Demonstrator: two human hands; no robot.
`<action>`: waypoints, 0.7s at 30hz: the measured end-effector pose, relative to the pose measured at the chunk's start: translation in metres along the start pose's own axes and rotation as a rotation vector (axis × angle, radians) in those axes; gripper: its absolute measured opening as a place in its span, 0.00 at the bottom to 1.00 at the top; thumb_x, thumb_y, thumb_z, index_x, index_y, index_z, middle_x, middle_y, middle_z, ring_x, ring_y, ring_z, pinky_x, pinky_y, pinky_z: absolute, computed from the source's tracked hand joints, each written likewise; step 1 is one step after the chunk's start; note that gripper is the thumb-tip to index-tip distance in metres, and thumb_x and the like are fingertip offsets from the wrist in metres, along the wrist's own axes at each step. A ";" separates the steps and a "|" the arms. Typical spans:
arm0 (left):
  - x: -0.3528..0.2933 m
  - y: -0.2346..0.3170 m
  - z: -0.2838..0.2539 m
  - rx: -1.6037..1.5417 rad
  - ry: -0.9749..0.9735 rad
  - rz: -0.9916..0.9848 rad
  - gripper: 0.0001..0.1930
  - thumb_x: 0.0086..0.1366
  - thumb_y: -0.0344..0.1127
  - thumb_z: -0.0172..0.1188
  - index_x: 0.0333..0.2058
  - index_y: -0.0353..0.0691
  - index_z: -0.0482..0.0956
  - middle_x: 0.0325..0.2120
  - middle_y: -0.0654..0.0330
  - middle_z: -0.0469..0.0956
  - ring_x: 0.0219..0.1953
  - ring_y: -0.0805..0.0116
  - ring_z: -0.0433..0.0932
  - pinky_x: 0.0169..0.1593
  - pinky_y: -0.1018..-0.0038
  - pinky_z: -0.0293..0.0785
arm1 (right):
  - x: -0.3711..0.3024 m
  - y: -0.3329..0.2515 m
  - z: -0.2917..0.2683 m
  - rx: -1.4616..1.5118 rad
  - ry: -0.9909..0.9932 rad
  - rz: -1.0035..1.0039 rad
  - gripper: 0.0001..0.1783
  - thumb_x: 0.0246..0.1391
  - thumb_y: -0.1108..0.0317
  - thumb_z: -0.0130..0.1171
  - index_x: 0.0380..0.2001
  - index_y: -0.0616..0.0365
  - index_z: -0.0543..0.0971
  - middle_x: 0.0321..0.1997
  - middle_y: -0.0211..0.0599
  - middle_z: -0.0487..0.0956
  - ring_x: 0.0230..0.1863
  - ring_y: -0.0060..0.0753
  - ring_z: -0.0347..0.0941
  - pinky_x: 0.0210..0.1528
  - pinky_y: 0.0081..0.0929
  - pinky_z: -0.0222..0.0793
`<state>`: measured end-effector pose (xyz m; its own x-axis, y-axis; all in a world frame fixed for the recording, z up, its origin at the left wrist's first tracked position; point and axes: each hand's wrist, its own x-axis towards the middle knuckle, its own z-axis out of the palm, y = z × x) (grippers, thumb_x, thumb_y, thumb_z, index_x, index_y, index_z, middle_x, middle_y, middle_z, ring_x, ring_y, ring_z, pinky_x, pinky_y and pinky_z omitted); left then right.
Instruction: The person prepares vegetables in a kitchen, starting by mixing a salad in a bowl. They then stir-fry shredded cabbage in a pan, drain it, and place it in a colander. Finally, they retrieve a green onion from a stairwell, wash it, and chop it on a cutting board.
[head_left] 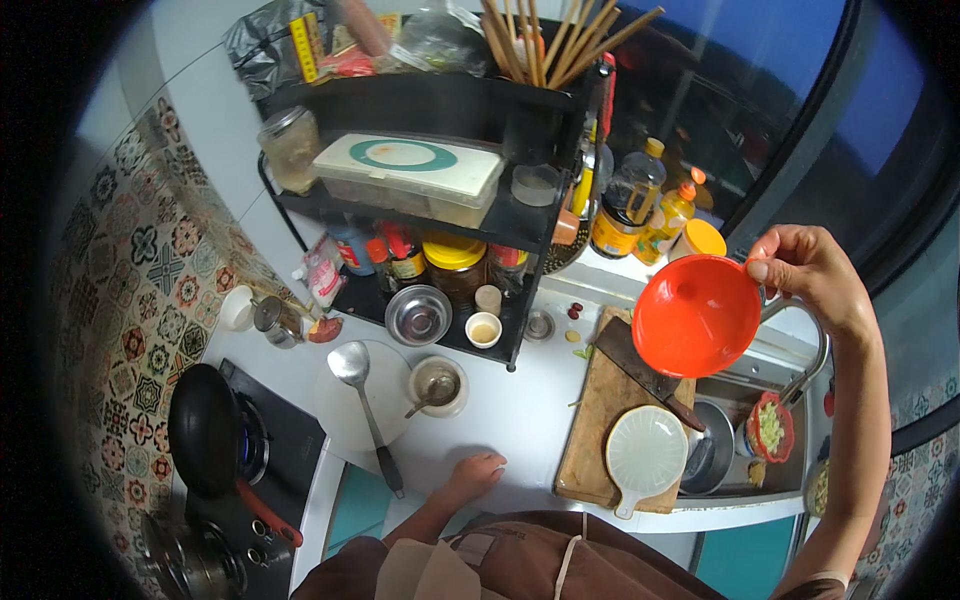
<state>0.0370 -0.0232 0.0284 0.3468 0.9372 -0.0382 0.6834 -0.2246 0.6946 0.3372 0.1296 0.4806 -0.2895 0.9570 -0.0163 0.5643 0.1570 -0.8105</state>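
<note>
My right hand [815,275] is raised at the right and pinches the rim of an orange-red plastic bowl [690,325]. The bowl is tilted, and its inside shows no contents. Low on the white counter [520,425], my left hand [475,478] rests with its fingers curled in and nothing visible in them. Below the bowl lies a wooden cutting board [580,465], bearing a cleaver [637,362] and a pale ribbed dish with a handle [646,450]. Left of my left hand, a spatula [372,420] lies across a round pale lid or mat [330,395].
A black wok [205,430] sits over a lit blue flame on the stove [285,430]. A black rack [400,205] with jars stands at the back. The sink [795,470] holds a metal bowl [712,450] and a red basket of chopped greens [770,428]. Bottles [630,200] line the windowsill.
</note>
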 end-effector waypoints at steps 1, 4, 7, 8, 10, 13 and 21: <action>-0.002 0.000 0.000 0.002 -0.021 -0.026 0.11 0.56 0.35 0.51 0.38 0.43 0.73 0.34 0.54 0.75 0.37 0.53 0.73 0.40 0.62 0.70 | 0.004 0.001 -0.002 0.004 0.011 0.021 0.08 0.46 0.65 0.63 0.24 0.57 0.76 0.20 0.23 0.74 0.21 0.12 0.65 0.23 0.11 0.60; -0.002 -0.004 0.005 -0.009 -0.060 -0.052 0.12 0.57 0.36 0.49 0.39 0.43 0.73 0.36 0.54 0.74 0.39 0.53 0.73 0.42 0.61 0.69 | 0.012 0.004 -0.010 0.024 0.044 0.018 0.08 0.47 0.64 0.61 0.24 0.56 0.76 0.18 0.21 0.73 0.19 0.11 0.64 0.21 0.11 0.57; -0.002 -0.006 0.006 -0.016 -0.108 -0.112 0.14 0.59 0.39 0.45 0.41 0.43 0.72 0.39 0.54 0.73 0.41 0.52 0.72 0.45 0.60 0.67 | 0.016 0.005 -0.016 0.085 0.081 0.002 0.09 0.46 0.63 0.62 0.24 0.56 0.76 0.18 0.22 0.73 0.18 0.11 0.64 0.21 0.11 0.57; -0.006 -0.008 0.009 -0.028 -0.087 -0.101 0.14 0.59 0.39 0.46 0.41 0.43 0.72 0.38 0.54 0.73 0.41 0.52 0.72 0.44 0.60 0.67 | 0.018 0.006 -0.018 0.103 0.078 0.010 0.09 0.46 0.63 0.62 0.24 0.56 0.76 0.18 0.22 0.73 0.18 0.12 0.64 0.21 0.10 0.57; -0.008 -0.015 0.013 -0.052 -0.046 -0.078 0.14 0.58 0.38 0.46 0.41 0.43 0.72 0.38 0.53 0.73 0.41 0.52 0.72 0.44 0.60 0.67 | 0.024 0.005 -0.023 0.139 0.113 -0.008 0.09 0.47 0.63 0.61 0.23 0.55 0.76 0.18 0.22 0.73 0.18 0.11 0.64 0.21 0.10 0.57; -0.009 -0.015 0.017 -0.059 0.014 -0.088 0.13 0.58 0.39 0.48 0.40 0.42 0.73 0.36 0.52 0.74 0.37 0.51 0.73 0.41 0.60 0.68 | 0.025 0.005 -0.030 0.171 0.181 -0.038 0.09 0.50 0.62 0.59 0.24 0.54 0.76 0.18 0.20 0.73 0.18 0.09 0.64 0.21 0.09 0.57; -0.009 -0.008 0.012 -0.080 -0.007 -0.059 0.13 0.58 0.38 0.49 0.40 0.43 0.73 0.36 0.51 0.74 0.37 0.50 0.73 0.41 0.59 0.68 | 0.033 0.012 -0.033 0.324 0.163 -0.070 0.07 0.52 0.64 0.57 0.27 0.55 0.75 0.19 0.21 0.72 0.18 0.10 0.64 0.20 0.08 0.58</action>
<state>0.0362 -0.0333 0.0142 0.3120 0.9462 -0.0860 0.6496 -0.1464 0.7460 0.3601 0.1716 0.4892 -0.1768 0.9771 0.1183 0.2654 0.1630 -0.9503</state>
